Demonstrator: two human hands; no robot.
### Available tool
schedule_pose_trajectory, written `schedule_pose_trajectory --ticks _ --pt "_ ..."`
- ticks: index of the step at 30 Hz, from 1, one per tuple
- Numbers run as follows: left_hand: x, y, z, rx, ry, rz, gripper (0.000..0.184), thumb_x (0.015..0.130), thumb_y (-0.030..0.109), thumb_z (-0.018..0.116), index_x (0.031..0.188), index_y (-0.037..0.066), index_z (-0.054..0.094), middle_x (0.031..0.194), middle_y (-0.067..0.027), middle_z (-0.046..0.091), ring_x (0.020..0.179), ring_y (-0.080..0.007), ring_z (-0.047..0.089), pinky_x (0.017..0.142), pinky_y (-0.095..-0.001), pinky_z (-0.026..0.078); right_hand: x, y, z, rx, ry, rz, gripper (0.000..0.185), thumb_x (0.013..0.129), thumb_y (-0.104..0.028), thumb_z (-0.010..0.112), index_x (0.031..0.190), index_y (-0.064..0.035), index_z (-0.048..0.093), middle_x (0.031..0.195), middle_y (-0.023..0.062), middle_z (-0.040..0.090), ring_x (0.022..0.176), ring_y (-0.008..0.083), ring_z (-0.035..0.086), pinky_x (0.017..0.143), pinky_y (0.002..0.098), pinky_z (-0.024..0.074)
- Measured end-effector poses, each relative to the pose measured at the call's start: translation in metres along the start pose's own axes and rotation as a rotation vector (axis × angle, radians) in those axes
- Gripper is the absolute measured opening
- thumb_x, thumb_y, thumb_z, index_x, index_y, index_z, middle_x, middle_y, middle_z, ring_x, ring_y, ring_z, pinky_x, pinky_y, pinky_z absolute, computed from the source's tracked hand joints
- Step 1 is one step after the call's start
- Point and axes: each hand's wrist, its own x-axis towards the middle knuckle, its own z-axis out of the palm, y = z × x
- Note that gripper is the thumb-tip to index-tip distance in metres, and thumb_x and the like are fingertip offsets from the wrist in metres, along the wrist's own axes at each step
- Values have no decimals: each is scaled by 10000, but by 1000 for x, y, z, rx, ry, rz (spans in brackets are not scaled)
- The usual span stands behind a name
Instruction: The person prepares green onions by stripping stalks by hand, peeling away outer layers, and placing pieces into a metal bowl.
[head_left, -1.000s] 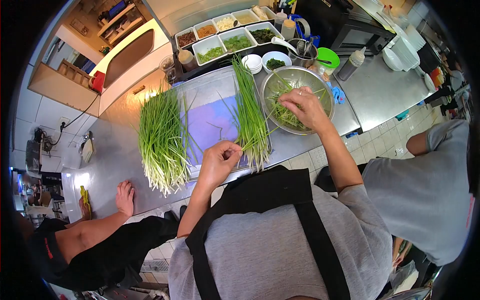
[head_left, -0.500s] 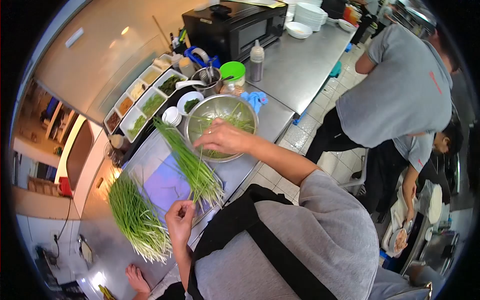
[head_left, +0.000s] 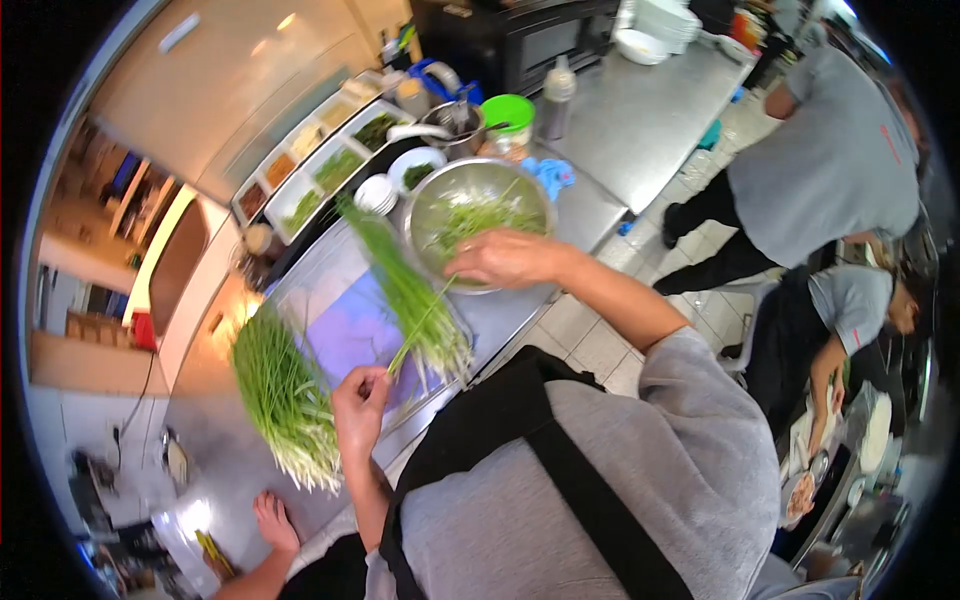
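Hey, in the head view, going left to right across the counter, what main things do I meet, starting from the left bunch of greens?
Left bunch of greens, right bunch of greens, metal bowl, blue cloth.

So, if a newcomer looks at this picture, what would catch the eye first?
Probably the large heap of long green stalks, white ends towards the person, left of the flat purple surface. Next, the shiny metal bowl of green pieces, right of that surface, with the right hand at its near rim. Behind the bowl, a bright green tub top stands out.
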Motion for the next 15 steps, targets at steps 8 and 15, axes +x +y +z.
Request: schedule_pose_trajectory --ticks 8,15 --pt "-7 0 4 -160 -70 -78 80 824 66 631 857 -6 627 678 10 581 563 -34 487 508 -188 384 19 0 -14 633 142 367 205 896 -167 499 969 -36 638 759 110 576 676 254 544 651 310 445" --pt "-21 -22 -64 -158 566 123 106 839 77 621 915 11 655 699 9 594 579 -60 516 528 -210 409 9 31 -1 -218 37 353 265 843 -105 544 1089 -134 638 927 145 606 813 279 596 694 372 471"
